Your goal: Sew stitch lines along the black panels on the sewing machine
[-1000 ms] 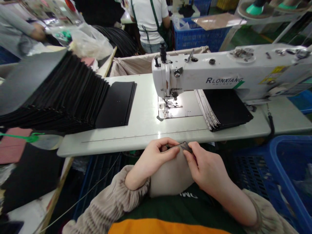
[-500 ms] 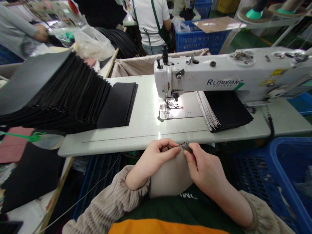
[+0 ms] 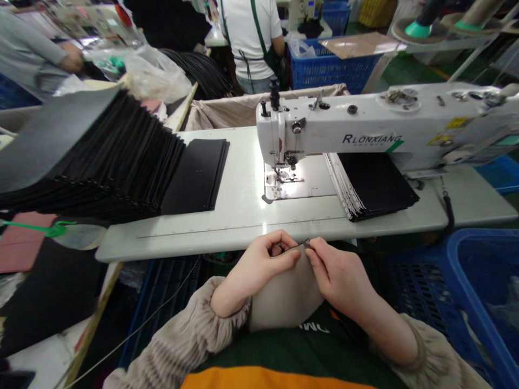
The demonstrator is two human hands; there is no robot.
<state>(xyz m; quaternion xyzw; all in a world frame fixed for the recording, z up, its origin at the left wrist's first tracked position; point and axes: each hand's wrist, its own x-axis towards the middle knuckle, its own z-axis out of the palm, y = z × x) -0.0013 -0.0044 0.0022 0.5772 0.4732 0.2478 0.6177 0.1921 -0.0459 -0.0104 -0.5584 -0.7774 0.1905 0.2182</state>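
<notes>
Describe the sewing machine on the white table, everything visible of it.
The sewing machine is an off-white industrial model with a long horizontal arm, lettered RLONXIANG in dark print beside a green mark, with a yellow label further right. Its head at the left end carries knobs, thread guides and a presser foot above a metal needle plate. It stands upright, set into the white table, and a stack of black panels lies under its arm.
</notes>
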